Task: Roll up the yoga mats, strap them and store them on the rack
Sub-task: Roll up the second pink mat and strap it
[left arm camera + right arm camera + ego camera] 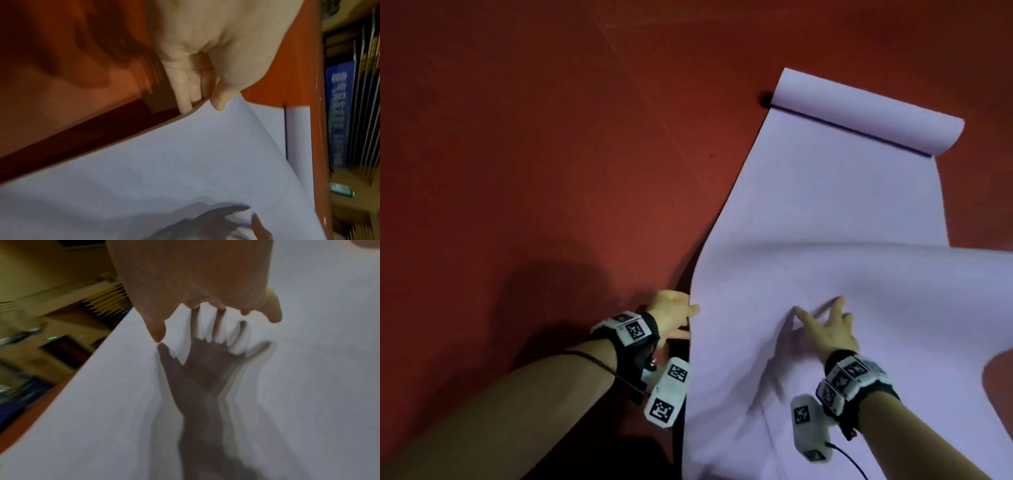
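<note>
Red floor (pixel 517 171) bears a lilac mat (pixel 825 205); left hand (pixel 671 313) pinches its edge, right hand (pixel 825 329) splayed flat.

yoga mat (pixel 825 212) | pale lilac, mostly unrolled on red floor (pixel 517 137) | far end curled into a roll at 1 o'clock | near part lifted, buckled

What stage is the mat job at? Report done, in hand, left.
Done: only the mat's far end is curled over; most lies flat on the floor. In hand: left hand pinches the lifted near edge, right hand spread open on top. Left: rolling, strapping, racking; no strap or rack in view.
</note>
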`<act>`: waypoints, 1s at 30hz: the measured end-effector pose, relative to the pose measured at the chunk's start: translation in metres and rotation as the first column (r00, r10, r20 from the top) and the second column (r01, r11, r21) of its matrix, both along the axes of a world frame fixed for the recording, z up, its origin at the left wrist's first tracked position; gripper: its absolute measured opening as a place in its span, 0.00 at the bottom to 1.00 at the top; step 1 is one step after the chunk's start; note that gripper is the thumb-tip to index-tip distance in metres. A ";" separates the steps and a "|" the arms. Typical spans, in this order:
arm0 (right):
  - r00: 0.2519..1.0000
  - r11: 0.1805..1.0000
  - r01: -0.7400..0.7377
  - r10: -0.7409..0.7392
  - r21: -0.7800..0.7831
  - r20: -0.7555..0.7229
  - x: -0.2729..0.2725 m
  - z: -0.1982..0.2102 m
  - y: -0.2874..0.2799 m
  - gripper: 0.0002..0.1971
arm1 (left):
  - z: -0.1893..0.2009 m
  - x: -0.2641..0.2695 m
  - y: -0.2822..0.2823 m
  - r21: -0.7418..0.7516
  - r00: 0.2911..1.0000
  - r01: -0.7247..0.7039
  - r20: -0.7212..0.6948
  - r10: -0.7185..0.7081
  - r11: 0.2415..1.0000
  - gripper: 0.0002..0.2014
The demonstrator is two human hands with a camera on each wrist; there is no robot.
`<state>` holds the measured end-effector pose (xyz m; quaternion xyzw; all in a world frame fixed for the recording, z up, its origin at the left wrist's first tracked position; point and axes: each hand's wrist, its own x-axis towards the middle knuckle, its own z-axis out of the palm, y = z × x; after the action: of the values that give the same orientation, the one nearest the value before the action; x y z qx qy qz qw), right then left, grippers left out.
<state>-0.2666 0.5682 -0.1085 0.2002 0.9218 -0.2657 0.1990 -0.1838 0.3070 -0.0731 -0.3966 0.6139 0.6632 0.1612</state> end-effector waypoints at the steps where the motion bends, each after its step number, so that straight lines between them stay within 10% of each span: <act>1: 0.996 0.996 -0.086 0.086 -0.026 0.014 -0.012 0.007 -0.020 0.50 | 0.003 0.002 -0.023 -0.024 0.998 -0.056 -0.018 0.056 0.998 0.16; 8: 0.894 0.819 -0.346 0.436 -0.457 0.105 -0.013 0.030 -0.222 0.28 | 0.036 0.063 -0.221 -0.409 0.952 -0.308 -0.135 0.276 0.859 0.05; 21: 0.672 0.590 -0.580 0.736 -0.561 0.078 0.105 0.016 -0.398 0.39 | -0.006 0.272 -0.348 -0.567 0.709 -0.601 -0.052 0.704 0.563 0.07; 25: 0.798 0.699 -0.545 0.602 -0.464 -0.030 0.102 0.018 -0.391 0.23 | -0.022 0.285 -0.344 -0.591 0.698 -0.575 0.007 0.716 0.566 0.10; 30: 0.937 0.917 -0.333 0.295 -0.221 -0.189 0.057 0.032 -0.326 0.27 | -0.039 0.280 -0.347 -0.493 0.770 -0.544 0.028 0.637 0.679 0.05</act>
<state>-0.2098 0.2427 -0.0766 0.0022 0.9137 -0.3583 0.1920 0.0964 -0.0398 -0.1120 -0.6638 0.5708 0.4727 -0.1006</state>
